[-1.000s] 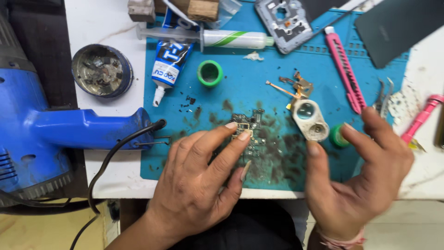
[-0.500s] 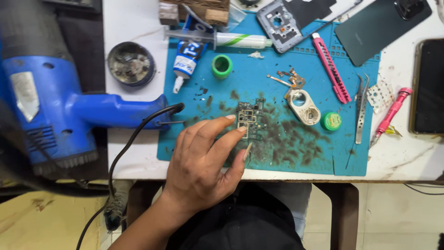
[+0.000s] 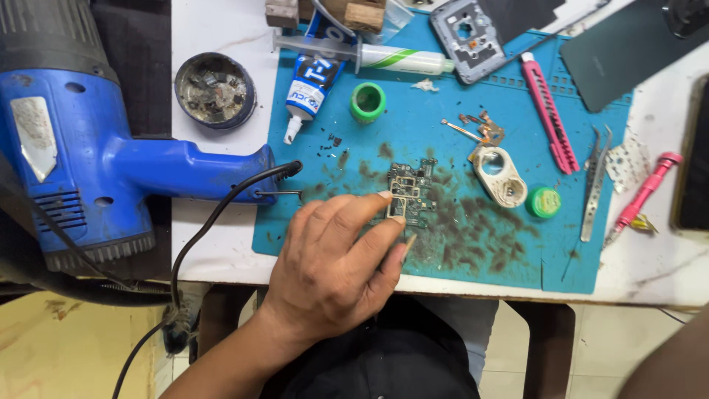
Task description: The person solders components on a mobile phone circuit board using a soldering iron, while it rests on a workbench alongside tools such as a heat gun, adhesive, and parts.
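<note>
My left hand [image 3: 336, 258] rests on the blue work mat [image 3: 443, 96], index and middle fingertips on the left edge of a small bare circuit board [image 3: 415, 188] and the thumb just below it. The board lies flat among dark smears of residue. A white plastic camera-ring piece [image 3: 500, 176] and a small green cap [image 3: 544, 202] sit to the board's right. My right hand is out of view; only a blurred brown shape, perhaps an arm, shows at the bottom right corner.
A blue heat gun [image 3: 96, 155] with its black cable [image 3: 214, 222] lies left. A round tin [image 3: 215, 89], glue tube [image 3: 314, 85], syringe [image 3: 399, 58], green ring cap [image 3: 368, 101], pink utility knife [image 3: 550, 122], tweezers [image 3: 593, 185], pink screwdriver [image 3: 642, 196] and dark phone back cover [image 3: 628, 52] surround the mat.
My right hand, near the white ring piece a second ago, has pulled away out of view. My left hand stays on the circuit board. The camera view has shifted.
</note>
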